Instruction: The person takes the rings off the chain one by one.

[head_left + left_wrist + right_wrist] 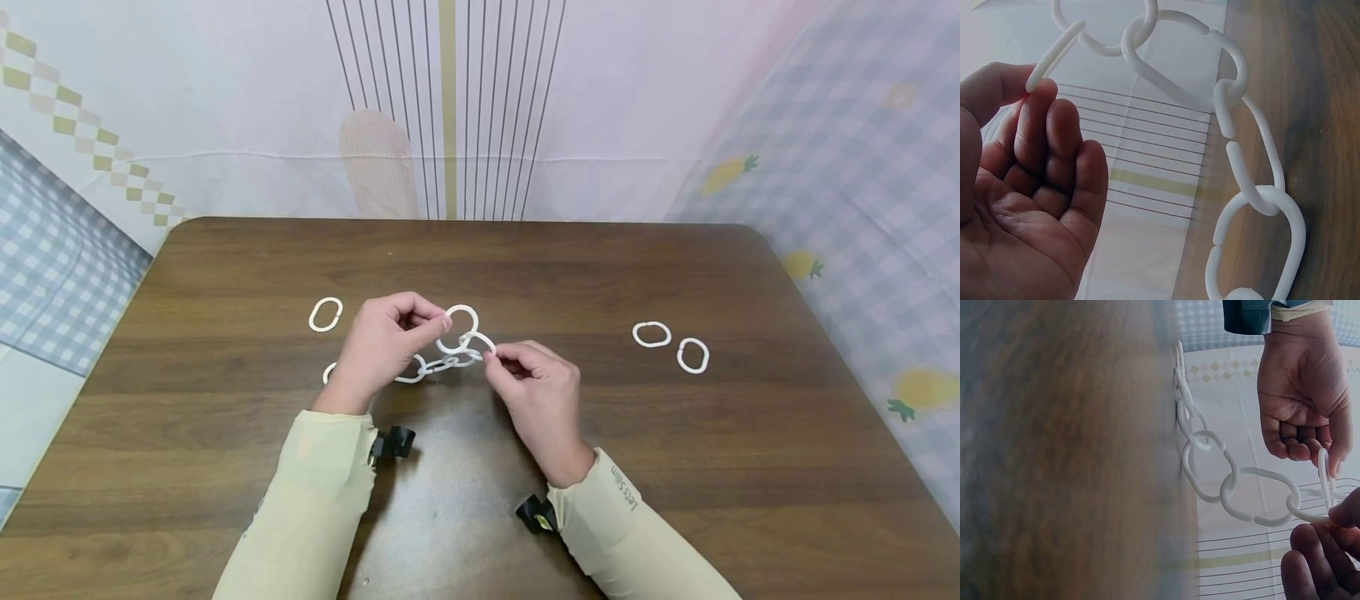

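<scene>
Left hand [378,343]: yours, thumb and finger pinched on a white ring [477,321], raised above the table [750,475]. Right hand [538,396]: yours, thumb and finger clamped on the end link of a white chain [442,364]. The ring crosses that link between your hands; the chain trails away to your left.

In the way: your left hand, covering part of the chain; a sliver of white [327,372] shows past its wrist, and you cannot tell whether it joins.

Around you: one loose ring [326,299] left of your left hand; two more, [652,345] and [693,372], near each other, well right of your right hand. A black camera [393,442] at each wrist; pale sleeves [322,467]; striped white cloth [637,100] behind the table; checked cloth [862,183] at either side.
</scene>
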The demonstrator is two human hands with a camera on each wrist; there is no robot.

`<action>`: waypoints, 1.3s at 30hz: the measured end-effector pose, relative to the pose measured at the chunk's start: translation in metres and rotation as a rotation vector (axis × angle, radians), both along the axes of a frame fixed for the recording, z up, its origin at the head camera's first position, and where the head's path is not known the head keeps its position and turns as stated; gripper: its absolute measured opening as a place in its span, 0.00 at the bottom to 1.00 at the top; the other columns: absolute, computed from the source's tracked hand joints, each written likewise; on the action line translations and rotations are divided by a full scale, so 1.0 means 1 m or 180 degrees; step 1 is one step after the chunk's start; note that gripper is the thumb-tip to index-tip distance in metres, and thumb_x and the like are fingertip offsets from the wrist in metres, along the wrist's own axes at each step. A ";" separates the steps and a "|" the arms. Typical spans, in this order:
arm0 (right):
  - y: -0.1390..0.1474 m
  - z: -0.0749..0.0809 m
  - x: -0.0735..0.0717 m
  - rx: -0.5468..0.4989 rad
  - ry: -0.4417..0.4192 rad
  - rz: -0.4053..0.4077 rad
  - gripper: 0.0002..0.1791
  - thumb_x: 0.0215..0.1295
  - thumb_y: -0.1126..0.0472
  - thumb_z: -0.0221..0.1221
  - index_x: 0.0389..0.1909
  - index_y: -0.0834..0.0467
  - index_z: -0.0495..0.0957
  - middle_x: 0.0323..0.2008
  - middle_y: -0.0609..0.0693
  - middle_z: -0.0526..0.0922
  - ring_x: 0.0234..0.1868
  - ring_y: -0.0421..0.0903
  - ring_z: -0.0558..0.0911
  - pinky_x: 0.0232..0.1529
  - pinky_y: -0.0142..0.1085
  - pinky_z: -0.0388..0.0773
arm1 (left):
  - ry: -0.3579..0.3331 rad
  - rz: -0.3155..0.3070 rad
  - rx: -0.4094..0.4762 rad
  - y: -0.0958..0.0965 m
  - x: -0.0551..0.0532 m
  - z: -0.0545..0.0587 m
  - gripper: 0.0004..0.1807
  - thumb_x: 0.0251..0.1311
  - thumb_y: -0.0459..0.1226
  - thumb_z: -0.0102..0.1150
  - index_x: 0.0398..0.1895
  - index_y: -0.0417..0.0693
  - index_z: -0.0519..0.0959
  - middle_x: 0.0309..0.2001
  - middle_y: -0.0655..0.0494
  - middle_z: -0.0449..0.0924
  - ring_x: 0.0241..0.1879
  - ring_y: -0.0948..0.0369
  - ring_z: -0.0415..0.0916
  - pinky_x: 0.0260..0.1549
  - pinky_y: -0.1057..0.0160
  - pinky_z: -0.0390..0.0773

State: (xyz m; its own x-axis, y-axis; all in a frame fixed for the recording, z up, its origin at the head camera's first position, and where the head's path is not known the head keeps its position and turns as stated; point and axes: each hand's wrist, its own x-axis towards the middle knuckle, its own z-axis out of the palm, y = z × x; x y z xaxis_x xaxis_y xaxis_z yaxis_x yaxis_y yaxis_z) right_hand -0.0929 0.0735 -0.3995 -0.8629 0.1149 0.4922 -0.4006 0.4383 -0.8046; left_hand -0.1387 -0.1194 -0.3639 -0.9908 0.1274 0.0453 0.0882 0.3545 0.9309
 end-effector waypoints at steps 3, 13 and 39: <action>0.000 0.000 0.000 0.0020 -0.0008 -0.0005 0.04 0.55 0.69 0.69 0.26 0.57 0.89 0.25 0.45 0.86 0.25 0.38 0.82 0.29 0.24 0.79 | -0.0004 0.0003 0.0015 0.000 0.000 0.000 0.05 0.59 0.39 0.69 0.33 0.48 0.87 0.25 0.57 0.81 0.27 0.59 0.72 0.25 0.66 0.71; 0.002 0.001 0.000 0.0009 0.0004 -0.0018 0.04 0.55 0.69 0.70 0.27 0.57 0.89 0.26 0.45 0.86 0.26 0.38 0.82 0.30 0.24 0.79 | 0.0002 0.0010 0.0021 -0.001 -0.001 0.000 0.05 0.59 0.39 0.69 0.33 0.48 0.87 0.25 0.57 0.81 0.26 0.59 0.72 0.25 0.66 0.71; 0.002 -0.001 0.002 -0.0090 -0.0040 0.0010 0.06 0.55 0.71 0.69 0.27 0.57 0.89 0.26 0.44 0.86 0.25 0.38 0.81 0.29 0.25 0.79 | -0.0119 0.0486 -0.0176 -0.040 -0.010 -0.006 0.08 0.60 0.40 0.69 0.37 0.45 0.88 0.25 0.63 0.81 0.28 0.63 0.70 0.26 0.66 0.69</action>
